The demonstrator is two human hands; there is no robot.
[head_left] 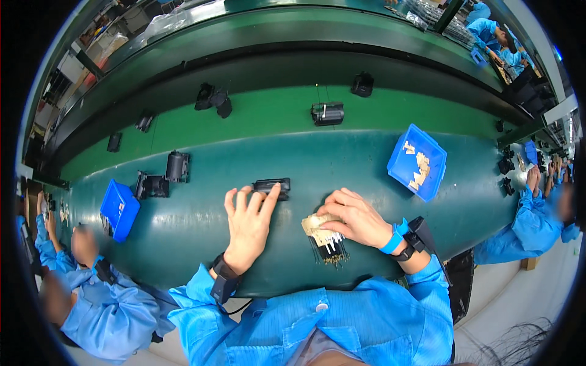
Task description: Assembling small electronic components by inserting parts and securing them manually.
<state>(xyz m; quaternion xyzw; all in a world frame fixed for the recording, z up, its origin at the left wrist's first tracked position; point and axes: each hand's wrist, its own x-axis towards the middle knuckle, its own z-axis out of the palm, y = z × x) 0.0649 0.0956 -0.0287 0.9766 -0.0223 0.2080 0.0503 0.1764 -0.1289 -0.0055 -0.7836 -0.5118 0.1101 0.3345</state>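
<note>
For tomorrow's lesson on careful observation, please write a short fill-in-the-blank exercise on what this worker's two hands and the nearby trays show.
1. The left hand rests its fingertips on a small ____ part on the green work surface.
2. The right hand touches a bundle of thin metal ____.
3. The tray beyond the right hand is coloured ____.
4. The right wrist wears a ____ band.

Missing words: black; pins; blue; blue

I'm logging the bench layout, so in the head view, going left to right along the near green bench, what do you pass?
Left blue bin → black parts → left hand touching a black part → right hand on a bundle of pinned pieces → right blue bin.
</note>
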